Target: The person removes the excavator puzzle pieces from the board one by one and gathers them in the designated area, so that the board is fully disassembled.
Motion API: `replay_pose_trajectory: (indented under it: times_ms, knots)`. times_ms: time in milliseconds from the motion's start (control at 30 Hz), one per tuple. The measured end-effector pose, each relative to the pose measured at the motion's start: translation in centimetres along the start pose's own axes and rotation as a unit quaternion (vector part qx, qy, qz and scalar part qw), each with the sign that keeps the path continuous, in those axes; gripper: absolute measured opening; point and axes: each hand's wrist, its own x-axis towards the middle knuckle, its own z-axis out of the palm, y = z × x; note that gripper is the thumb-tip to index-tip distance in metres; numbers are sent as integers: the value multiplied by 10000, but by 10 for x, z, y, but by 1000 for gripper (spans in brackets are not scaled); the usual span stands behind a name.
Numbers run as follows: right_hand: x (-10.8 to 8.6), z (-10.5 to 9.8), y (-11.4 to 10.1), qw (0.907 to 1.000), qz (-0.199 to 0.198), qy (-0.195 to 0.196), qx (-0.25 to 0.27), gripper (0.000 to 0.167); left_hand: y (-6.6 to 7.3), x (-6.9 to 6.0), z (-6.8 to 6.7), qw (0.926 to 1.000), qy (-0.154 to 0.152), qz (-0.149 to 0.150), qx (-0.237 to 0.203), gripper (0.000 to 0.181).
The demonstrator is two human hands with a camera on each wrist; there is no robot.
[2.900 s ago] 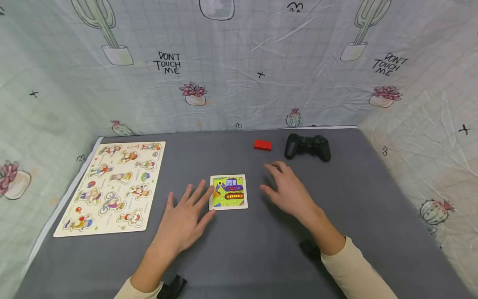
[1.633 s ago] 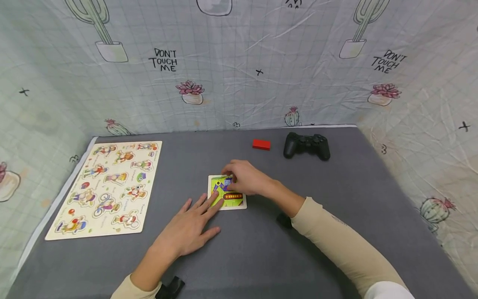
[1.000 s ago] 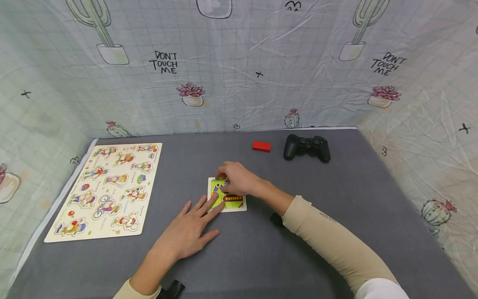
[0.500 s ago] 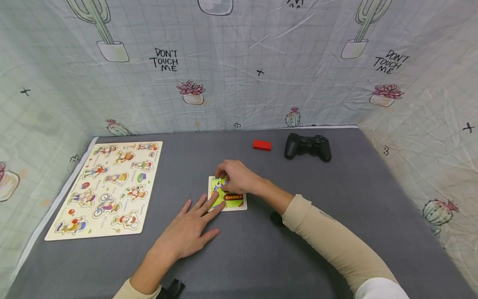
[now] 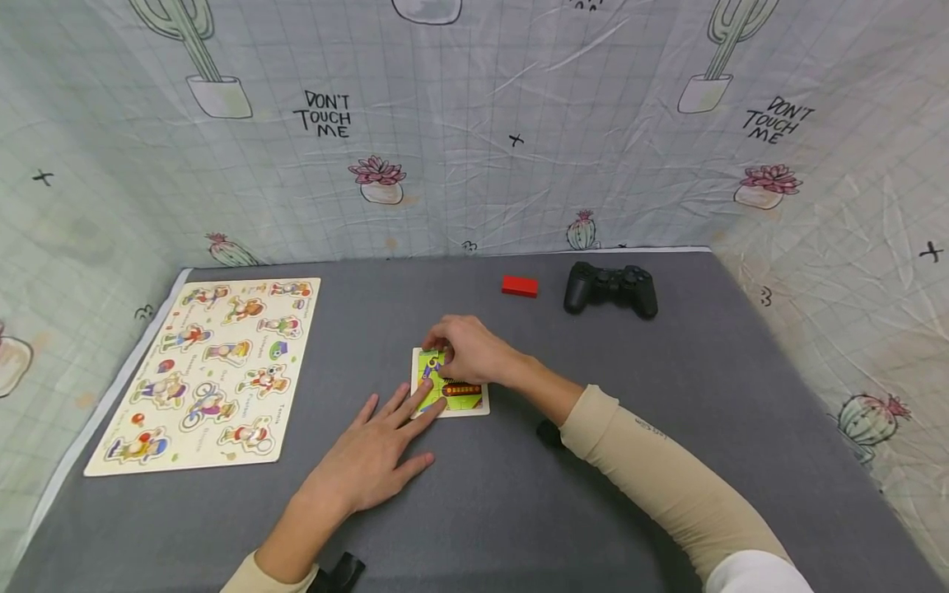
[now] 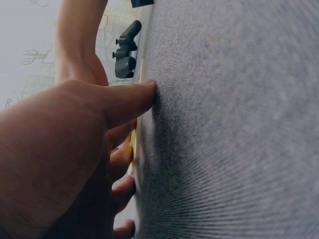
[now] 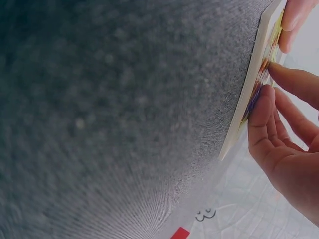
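Puzzle [image 5: 461, 391] on table [image 5: 474, 511] — board [image 5: 222, 371] left, controller [image 5: 611, 288] behind and right.

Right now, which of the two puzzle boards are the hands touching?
The small puzzle with the yellow-green picture: left hand and right hand both touch it. The larger board of figures lies apart on the left, untouched.

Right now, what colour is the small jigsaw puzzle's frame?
Pale cream: the small jigsaw puzzle's frame shows best in the head view.
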Motion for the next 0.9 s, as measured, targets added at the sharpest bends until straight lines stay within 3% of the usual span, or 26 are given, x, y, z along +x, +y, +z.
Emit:
replay_pose_trajectory:
  times_ms: [900]
  knots:
    - [3, 2, -11, 9989, 347, 303, 70, 28, 0, 0, -1, 10000, 7, 38, -90, 69]
